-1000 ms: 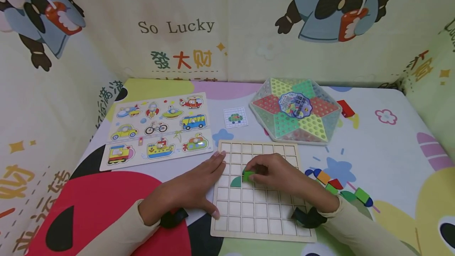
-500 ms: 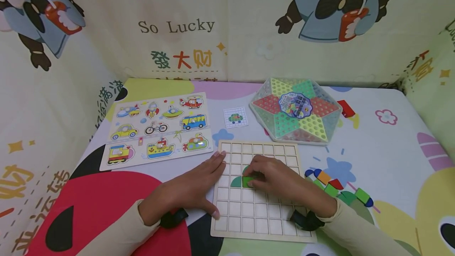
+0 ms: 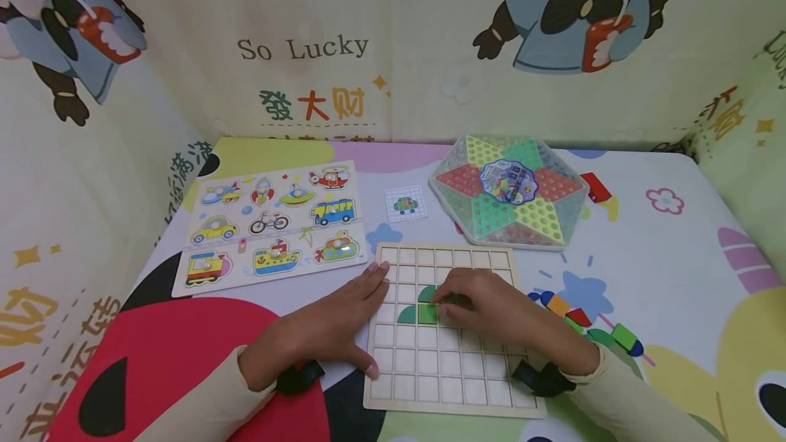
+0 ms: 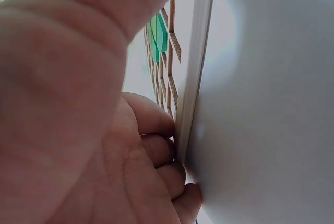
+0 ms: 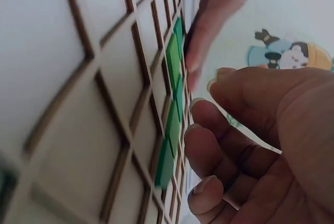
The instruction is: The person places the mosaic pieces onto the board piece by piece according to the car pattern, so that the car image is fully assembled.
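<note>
Grid board (image 3: 445,387): lies flat on the counter (image 3: 669,251), well in from the far edge, between the left and right edges; pale wood, plain rim, thin bars parting square cells, bars brown along the sides seen close up.
Green pieces (image 5: 173,128): seated in cells left of the grid's middle; flat-topped, smooth, two tones, deep teal-green and brighter leaf green; five countable from the right wrist, some hidden from above.
Green square (image 3: 427,314): leaf green, straight-sided, filling one cell.
Left quarter-round (image 3: 407,315): teal-green, just beside the square, curve turned toward the grid's far left corner.
Upper quarter-round (image 3: 426,294): same teal tone, one cell beyond the square, curve turned the same way.
Right hand (image 3: 485,302): released, fingers loosely bent close over the pieces, nothing between thumb and fingertips; contact with pieces, cannot tell.
Left hand (image 3: 322,319): grasping nothing, thumb and fingers spread, touching the grid's left edge.
Picture card (image 3: 405,204): near the counter's far edge; green figure on printed squares.
Vehicle board (image 3: 242,273): along the counter's left edge, near the far left corner.
Hexagonal case (image 3: 494,213): at the far edge; clear, with red, green and yellow triangles.
Loose blocks (image 3: 579,318): strung out toward the right edge; blue, orange, red, green.
</note>
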Demonstrator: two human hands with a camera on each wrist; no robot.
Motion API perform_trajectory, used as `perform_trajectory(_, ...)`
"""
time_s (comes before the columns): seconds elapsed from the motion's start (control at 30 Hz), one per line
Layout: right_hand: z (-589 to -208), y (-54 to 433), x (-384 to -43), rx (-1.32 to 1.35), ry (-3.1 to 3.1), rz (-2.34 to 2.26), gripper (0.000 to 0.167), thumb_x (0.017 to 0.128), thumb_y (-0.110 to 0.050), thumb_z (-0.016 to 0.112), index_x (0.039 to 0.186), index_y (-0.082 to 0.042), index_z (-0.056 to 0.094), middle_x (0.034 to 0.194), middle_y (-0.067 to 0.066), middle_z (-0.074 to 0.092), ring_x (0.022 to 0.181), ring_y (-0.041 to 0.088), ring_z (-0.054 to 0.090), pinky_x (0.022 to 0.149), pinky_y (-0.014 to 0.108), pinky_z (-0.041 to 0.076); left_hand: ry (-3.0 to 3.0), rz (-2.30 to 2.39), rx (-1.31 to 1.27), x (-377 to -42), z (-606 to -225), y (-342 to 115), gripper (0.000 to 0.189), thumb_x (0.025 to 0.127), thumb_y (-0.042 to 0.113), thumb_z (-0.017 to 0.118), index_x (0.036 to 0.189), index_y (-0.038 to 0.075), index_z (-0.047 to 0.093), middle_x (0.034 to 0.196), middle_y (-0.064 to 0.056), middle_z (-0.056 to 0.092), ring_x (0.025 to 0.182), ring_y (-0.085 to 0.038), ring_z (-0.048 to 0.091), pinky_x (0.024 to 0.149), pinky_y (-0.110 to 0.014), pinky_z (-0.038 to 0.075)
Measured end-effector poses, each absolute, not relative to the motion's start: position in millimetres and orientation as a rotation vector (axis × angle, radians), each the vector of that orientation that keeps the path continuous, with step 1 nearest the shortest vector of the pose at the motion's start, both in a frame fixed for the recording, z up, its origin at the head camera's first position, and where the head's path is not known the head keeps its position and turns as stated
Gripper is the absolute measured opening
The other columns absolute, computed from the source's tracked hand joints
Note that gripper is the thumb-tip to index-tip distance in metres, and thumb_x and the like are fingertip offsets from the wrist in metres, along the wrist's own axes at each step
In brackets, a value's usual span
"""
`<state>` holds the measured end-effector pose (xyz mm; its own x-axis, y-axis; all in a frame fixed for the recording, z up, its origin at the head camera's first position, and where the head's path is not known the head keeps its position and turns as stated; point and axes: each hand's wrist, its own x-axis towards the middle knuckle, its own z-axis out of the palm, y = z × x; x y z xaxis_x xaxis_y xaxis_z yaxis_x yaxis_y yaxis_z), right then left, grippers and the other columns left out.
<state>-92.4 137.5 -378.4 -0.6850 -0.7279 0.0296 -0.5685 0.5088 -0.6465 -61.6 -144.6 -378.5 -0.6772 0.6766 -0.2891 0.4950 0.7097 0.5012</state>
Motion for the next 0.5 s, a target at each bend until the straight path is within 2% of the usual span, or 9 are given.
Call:
perform_trajectory(0.27,-375.7,171.0,-89.4,-1.066,2.527,-1.108,0.008,0.095,-0.013,0.066,0.101,-0.015,0.07,0.09,-0.013,0.061,0.068,0.003,0.051,0.057,0.022,0.046,2.46,0.541,0.91,-62.1,-379.5,-145.0,0.119,0.066,0.052,0.084,0.155,0.005,0.02,0.163,-0.006,0.003,0.148,-0.024,-0.003,0.112,-0.044,0.026)
perform_trajectory(0.5,-372.3,194.0,-84.1,-1.031,2.613,-1.124,0.013,0.09,-0.005,0.069,0.098,-0.014,0.07,0.085,-0.012,0.061,0.065,0.003,0.05,0.054,0.021,0.045,2.455,0.55,0.901,-61.2,-378.3,-145.0,0.118,0.067,0.052,0.084,0.155,0.004,0.021,0.163,-0.007,0.004,0.148,-0.024,-0.002,0.113,-0.044,0.025)
